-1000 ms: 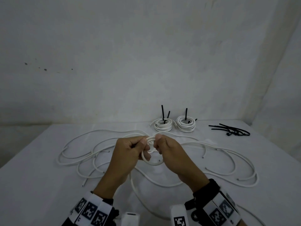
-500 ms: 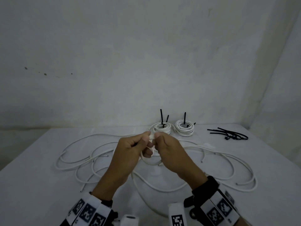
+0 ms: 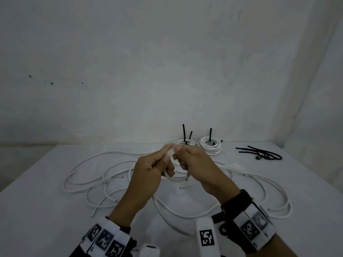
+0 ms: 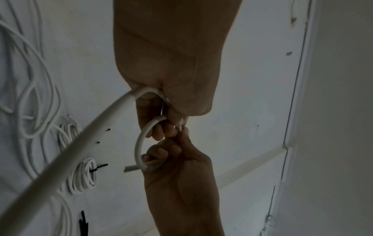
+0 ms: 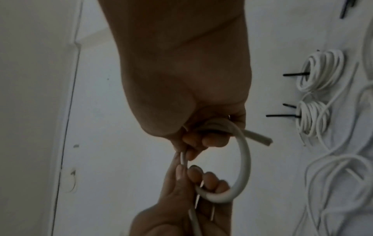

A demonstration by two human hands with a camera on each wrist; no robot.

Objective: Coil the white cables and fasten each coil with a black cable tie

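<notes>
White cable (image 3: 175,179) looped into a small ring above the worktop's (image 3: 37,201) middle, my left hand (image 3: 148,175) and right hand (image 3: 200,169) both pinching it with curled fingers, two tied coils (image 3: 210,146) near the far edge, spare black cable ties (image 3: 263,154) toward the far right corner.

In the head view the left hand (image 3: 148,175) and right hand (image 3: 200,169) cover the top of the small loop of white round cable (image 3: 175,179) they hold — how many turns it has cannot be told. The left tied white cable coil (image 3: 182,142) sits half hidden behind the fingers. The heap of loose black plastic cable ties (image 3: 263,154) is too small to count, and the cable's trailing length leaves the left wrist view at its bottom edge.
</notes>
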